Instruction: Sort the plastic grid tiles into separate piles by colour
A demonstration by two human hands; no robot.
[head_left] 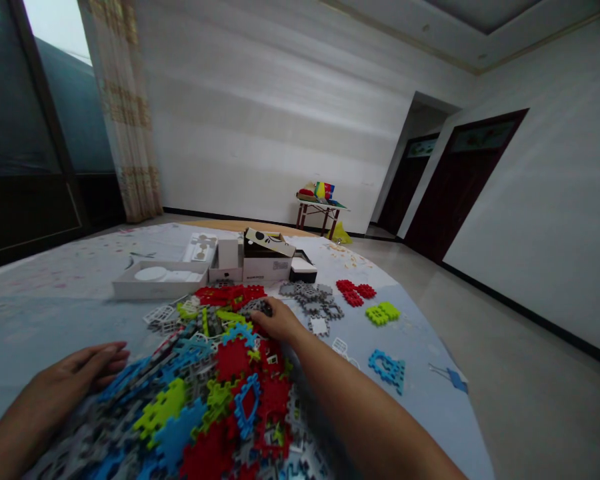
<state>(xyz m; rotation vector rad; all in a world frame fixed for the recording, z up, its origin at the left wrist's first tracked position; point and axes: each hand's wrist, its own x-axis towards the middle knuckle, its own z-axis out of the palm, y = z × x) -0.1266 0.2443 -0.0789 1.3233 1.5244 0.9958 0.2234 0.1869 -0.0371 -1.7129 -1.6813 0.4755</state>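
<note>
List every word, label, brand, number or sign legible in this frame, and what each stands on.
Nothing can be read with certainty.
Open box with the spotted flap: dark lettering low on its white front, too blurred to read; fine print at the front's right, too small.
Low white box just left of it: one small dark mark, too small to identify.
Heaped plastic pieces: no lettering made out.

Boxes (267, 269) stand behind the pile of pieces (233, 360).
</note>
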